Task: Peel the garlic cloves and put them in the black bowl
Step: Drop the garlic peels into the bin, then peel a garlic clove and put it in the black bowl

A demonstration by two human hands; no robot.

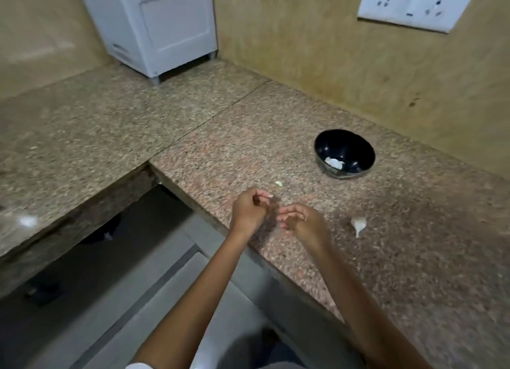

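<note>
two hands hung close together over the near edge of the counter (414, 258), almost touching each other. the left hand (248, 209) was curled up tight, with its thumb and first finger pinched together. a tiny pale bit showed at the fingertip, but it was too small to tell if it was garlic skin or just a nail. the right hand (305, 223) had its fingers bent loosely, and no thing could be seen in it. one small garlic clove (278, 183) lay on the counter just past the left hand's fingertip, not touching it. a bigger garlic piece (358, 225) with a thin pale tail lay on the counter to the right of the right hand, near it but apart. the black bowl (346, 143) stood farther back and to the right, well apart from both hands, close to the wall (303, 51). some white bits (334, 163) lay at the bottom of the bowl. the counter was speckled stone, pinkish and brown, and it bent round a corner to the left. a white box (165, 29) on short legs stood in that far corner. the wall was a dull yellow-tan, with a white socket plate (414, 6) up high on the right. below the counter edge the grey floor (165, 285) showed.
</note>
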